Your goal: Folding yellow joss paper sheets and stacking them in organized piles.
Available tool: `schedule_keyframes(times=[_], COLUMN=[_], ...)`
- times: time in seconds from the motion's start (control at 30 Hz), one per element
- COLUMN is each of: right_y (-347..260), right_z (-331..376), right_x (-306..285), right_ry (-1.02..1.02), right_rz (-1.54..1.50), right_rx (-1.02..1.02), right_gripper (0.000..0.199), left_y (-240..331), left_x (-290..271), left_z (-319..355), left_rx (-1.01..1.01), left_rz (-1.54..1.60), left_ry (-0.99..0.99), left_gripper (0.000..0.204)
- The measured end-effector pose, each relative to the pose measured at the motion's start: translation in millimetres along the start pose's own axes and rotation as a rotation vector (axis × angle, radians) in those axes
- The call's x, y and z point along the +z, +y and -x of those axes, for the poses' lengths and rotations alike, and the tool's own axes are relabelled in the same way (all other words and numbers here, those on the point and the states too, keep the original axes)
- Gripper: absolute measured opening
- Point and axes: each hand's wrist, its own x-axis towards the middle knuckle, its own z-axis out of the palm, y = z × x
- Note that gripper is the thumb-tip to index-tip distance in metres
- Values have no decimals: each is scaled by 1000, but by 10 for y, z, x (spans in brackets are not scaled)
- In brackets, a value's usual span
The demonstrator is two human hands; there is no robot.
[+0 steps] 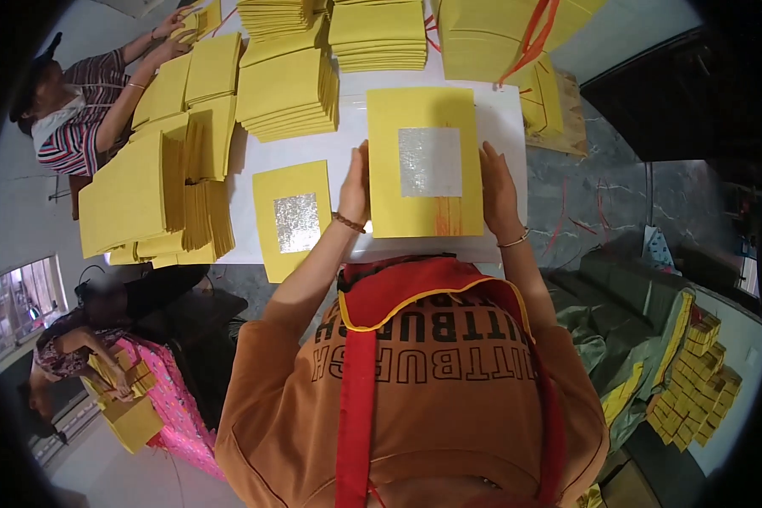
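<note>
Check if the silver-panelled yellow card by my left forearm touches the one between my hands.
Apart: the head view shows white tabletop and your left hand between the left card and right card.

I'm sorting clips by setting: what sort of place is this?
Probably a paper-goods workshop: stacks of flat yellow paper-like sheets on a white table, small yellow bundles piled at right, and a striped-shirted co-worker.

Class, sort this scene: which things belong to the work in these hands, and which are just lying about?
Work in hand, apparently:
- yellow rectangular piece with silvery square, between left hand and right hand
- smaller yellow piece
- yellow stack beyond

Seemingly lying about:
- red strands on the floor
- light-blue patterned item, right
</note>
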Motion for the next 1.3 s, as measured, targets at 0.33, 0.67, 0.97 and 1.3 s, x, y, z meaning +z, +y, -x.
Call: schedule_keyframes(times=[0.33,0.67,0.97,1.3], right_y=[-422,-220,-277,-247], right_z=[270,53,122,85], right_x=[391,206,282,221], right_ry=[-368,-380,-238,-266], right_rz=[1468,1157,795,694], right_rx=[-554,-493,-172,-155], right_gripper=[38,30,43,51], left_y=[514,536,637,634], left_x=[-131,103,236,212], left_z=[462,687,665,503], left_rx=[778,839,868,726], left_rz=[-1254,-1791,-1699,-1341], left_ry=[-80,-586,-603,-447], left_gripper=[33,59,41,15])
